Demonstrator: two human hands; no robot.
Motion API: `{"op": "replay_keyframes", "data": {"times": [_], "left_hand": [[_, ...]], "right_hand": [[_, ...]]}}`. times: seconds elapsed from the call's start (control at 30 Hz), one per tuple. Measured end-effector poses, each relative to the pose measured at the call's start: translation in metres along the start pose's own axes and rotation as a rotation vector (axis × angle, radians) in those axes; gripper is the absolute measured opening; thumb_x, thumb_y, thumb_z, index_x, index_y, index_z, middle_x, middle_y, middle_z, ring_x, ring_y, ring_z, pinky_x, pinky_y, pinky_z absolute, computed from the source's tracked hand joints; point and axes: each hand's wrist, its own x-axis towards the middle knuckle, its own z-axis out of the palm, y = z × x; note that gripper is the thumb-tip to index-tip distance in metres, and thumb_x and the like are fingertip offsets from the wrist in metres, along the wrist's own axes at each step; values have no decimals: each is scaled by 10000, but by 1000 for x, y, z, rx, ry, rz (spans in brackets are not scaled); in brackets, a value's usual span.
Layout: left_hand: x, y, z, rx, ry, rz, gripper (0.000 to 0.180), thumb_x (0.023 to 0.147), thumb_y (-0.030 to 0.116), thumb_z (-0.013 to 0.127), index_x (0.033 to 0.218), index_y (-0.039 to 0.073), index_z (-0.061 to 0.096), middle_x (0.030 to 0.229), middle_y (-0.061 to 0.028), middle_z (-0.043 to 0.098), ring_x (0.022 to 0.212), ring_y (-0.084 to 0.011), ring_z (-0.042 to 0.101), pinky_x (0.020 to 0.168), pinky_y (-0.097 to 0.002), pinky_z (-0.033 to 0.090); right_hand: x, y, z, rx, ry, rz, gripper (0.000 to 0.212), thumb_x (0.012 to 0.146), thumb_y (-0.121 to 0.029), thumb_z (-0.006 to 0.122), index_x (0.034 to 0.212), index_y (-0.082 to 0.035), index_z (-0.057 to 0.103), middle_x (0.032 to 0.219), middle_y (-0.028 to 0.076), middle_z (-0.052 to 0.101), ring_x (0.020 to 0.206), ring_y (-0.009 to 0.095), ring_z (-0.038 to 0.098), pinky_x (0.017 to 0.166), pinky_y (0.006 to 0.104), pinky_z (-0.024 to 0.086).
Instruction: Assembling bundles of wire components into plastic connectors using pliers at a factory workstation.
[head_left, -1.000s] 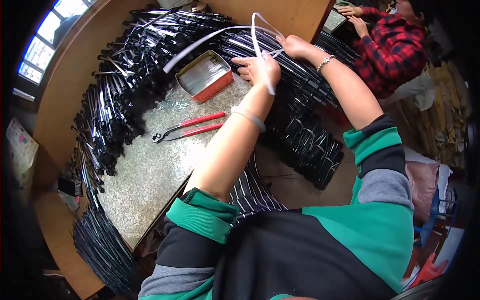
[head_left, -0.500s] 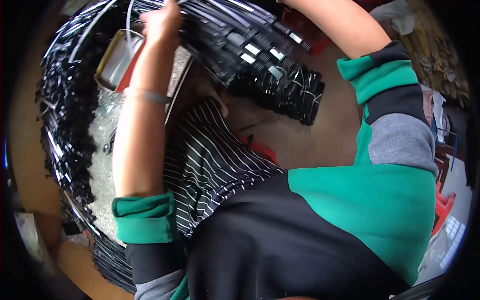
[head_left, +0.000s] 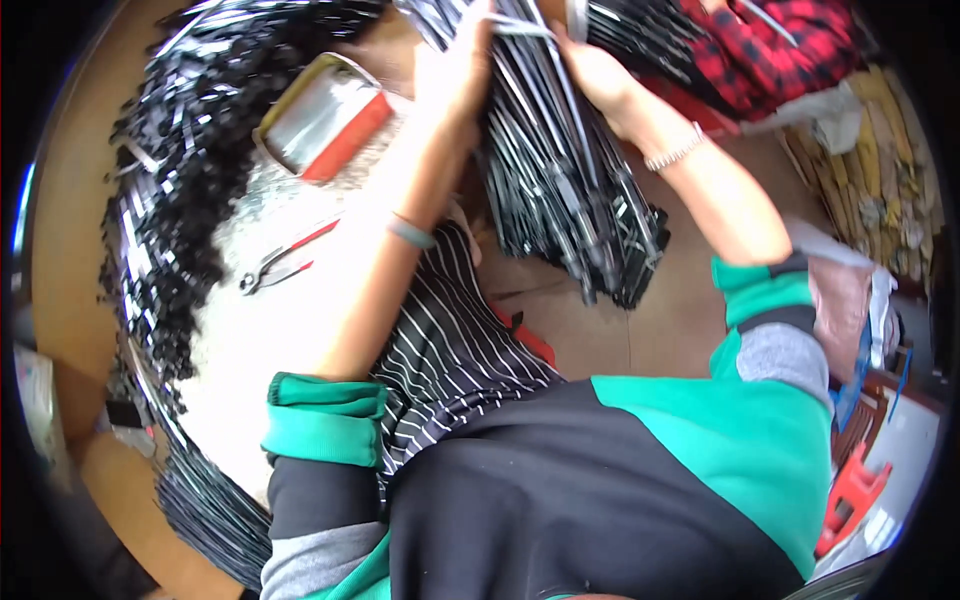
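A thick bundle of thin black rods (head_left: 535, 150) hangs between my two hands at the upper middle, its dark jointed ends pointing down toward me. My left hand (head_left: 458, 65) grips the bundle's left side, its fingertips partly hidden. On the other side my right hand (head_left: 600, 85) closes around the bundle near the same height, its fingers also partly hidden behind the rods. A pale band (head_left: 520, 27) crosses the rods between the hands.
Loose black rods and parts (head_left: 165, 240) heap along the table's left side. Beside them lie red-handled pincers (head_left: 290, 258) and an open red tin (head_left: 345, 135). At upper right are a plaid sleeve (head_left: 780, 55) of another person and more black rods (head_left: 640, 45). A red stool (head_left: 855, 495) stands lower right.
The bundle has swung from a rightward slant to more upright. My right hand has come into view against it, and my left hand has shifted right. The pincers now show.
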Motion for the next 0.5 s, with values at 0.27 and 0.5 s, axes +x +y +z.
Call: {"op": "replay_keyframes", "data": {"times": [0.27, 0.5], "left_hand": [[-110, 42, -20, -64, 111, 159, 806, 725, 523, 643, 1218, -45, 353, 1080, -198, 566, 1030, -253, 537, 894, -353, 404], [-195, 109, -128, -170, 333, 663, 702, 755, 325, 703, 1174, -120, 358, 1036, -143, 574, 960, -178, 540, 861, -287, 420]], "right_hand": [[-91, -34, 24, -54, -51, -116, 561, 941, -474, 320, 1178, -1, 510, 1084, 83, 580, 985, 119, 532, 873, 251, 411], [-126, -59, 158, 43, -349, -692, 488, 985, -332, 246, 1274, 29, 403, 1217, 118, 505, 1119, 161, 479, 966, 278, 363]]}}
